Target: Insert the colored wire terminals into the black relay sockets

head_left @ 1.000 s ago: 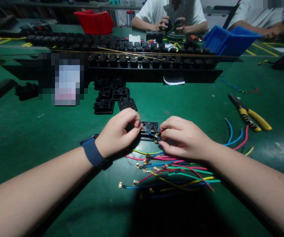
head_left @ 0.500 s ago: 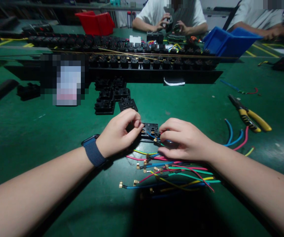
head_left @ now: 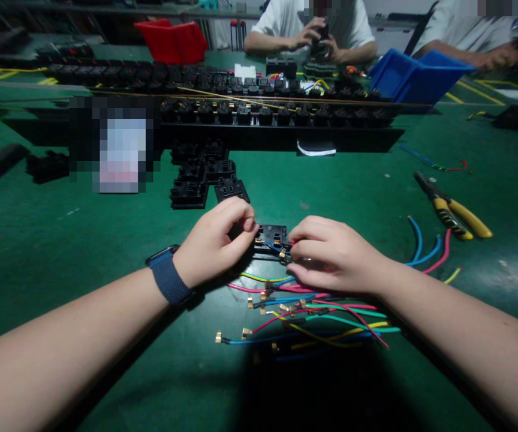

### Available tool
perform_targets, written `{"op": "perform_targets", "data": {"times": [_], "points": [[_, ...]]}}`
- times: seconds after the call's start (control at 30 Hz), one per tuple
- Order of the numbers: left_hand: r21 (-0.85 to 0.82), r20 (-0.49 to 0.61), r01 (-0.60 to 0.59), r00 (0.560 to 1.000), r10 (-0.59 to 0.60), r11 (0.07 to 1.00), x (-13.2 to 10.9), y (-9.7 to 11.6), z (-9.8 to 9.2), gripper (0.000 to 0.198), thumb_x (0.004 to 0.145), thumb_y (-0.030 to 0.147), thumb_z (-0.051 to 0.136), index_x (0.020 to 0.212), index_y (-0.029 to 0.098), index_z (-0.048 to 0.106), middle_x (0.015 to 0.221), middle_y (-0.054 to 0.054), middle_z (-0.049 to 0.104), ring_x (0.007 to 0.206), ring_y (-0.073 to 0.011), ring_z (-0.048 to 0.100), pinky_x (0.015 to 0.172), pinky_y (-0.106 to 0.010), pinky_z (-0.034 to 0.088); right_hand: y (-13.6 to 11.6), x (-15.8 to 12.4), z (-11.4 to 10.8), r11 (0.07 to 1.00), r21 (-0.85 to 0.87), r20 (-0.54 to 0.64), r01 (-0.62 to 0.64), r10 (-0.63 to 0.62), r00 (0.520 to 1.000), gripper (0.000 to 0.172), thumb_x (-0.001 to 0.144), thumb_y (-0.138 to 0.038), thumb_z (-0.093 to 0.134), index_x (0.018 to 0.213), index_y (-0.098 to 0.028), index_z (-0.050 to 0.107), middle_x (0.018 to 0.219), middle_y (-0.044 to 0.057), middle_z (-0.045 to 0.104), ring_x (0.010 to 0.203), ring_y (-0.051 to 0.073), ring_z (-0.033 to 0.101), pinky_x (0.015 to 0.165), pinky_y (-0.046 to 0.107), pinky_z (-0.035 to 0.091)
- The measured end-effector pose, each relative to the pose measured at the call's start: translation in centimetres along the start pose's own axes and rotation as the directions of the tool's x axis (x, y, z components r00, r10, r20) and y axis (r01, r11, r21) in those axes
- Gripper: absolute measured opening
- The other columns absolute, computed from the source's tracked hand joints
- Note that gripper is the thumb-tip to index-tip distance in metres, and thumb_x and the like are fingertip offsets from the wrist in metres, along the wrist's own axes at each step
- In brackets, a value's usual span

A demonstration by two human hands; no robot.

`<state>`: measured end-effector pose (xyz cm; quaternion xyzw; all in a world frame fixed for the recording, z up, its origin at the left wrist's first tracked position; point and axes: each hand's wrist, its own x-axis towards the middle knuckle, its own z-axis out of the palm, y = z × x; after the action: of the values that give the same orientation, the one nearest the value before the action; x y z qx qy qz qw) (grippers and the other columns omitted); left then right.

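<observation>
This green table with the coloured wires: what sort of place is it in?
Probably an electrical assembly workshop: coloured wires with metal terminals, yellow-handled pliers and long rows of similar black parts suggest it.

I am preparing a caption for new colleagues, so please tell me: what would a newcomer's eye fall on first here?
Probably the bare left hand, with a dark blue woven watch strap, and the bare right hand, on either side of a small black plastic block in the centre. Below them, a loose spread of multicoloured insulated wires would stand out, some with gold-coloured metal terminals. Yellow-handled metal pliers lie at the right.
</observation>
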<state>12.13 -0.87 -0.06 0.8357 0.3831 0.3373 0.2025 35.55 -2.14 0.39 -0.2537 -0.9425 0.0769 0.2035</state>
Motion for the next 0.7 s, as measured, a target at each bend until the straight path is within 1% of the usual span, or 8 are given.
{"op": "perform_targets", "data": {"times": [0.17,0.27,0.43,0.7], "points": [[0.022,-0.018,0.01,1.0,-0.009,1.0,0.03,-0.01,0.01,0.008,0.085,0.014,0.053,0.081,0.016,0.047,0.081,-0.001,0.053,0.075,-0.0125,0.049,0.071,-0.025,0.041,-0.01,0.07,0.09,1.0,-0.001,-0.001,-0.002,0.002,1.0,0.016,0.084,-0.027,0.057,0.078,-0.015,0.065,0.092,0.007,0.065,0.08,0.016,0.056,0.069,0.029,0.045],[0.031,-0.003,0.0,1.0,0.0,1.0,0.06,-0.03,-0.02,0.008,0.085,0.014,0.053,0.08,0.016,0.047,0.08,-0.001,0.052,0.076,-0.0124,0.049,0.071,-0.025,0.041,0.04,0.0,0.11,1.0,0.001,0.009,-0.007,0.007,1.0,0.016,0.084,-0.028,0.057,0.08,-0.015,0.066,0.091,0.006,0.065,0.08,0.015,0.056,0.069,0.028,0.044],[0.037,-0.008,-0.006,1.0,0.006,0.999,0.05,-0.1,0.03,0.005,0.085,0.012,0.052,0.082,0.016,0.049,0.08,-0.001,0.052,0.075,-0.012,0.049,0.071,-0.024,0.041,0.1,-0.05,0.08,1.0,0.005,0.012,-0.009,0.009,1.0,0.016,0.084,-0.028,0.057,0.079,-0.015,0.065,0.091,0.006,0.064,0.08,0.015,0.056,0.068,0.028,0.044],[0.032,-0.038,0.066,0.997,-0.065,0.997,0.02,-0.06,0.2,0.002,0.088,0.016,0.051,0.087,0.016,0.05,0.083,0.0,0.055,0.076,-0.0119,0.052,0.071,-0.023,0.042,0.05,0.01,-0.03,1.0,-0.004,0.052,-0.016,0.016,0.999,0.018,0.086,-0.029,0.055,0.079,-0.015,0.065,0.084,0.005,0.065,0.077,0.015,0.057,0.068,0.027,0.042]]}}
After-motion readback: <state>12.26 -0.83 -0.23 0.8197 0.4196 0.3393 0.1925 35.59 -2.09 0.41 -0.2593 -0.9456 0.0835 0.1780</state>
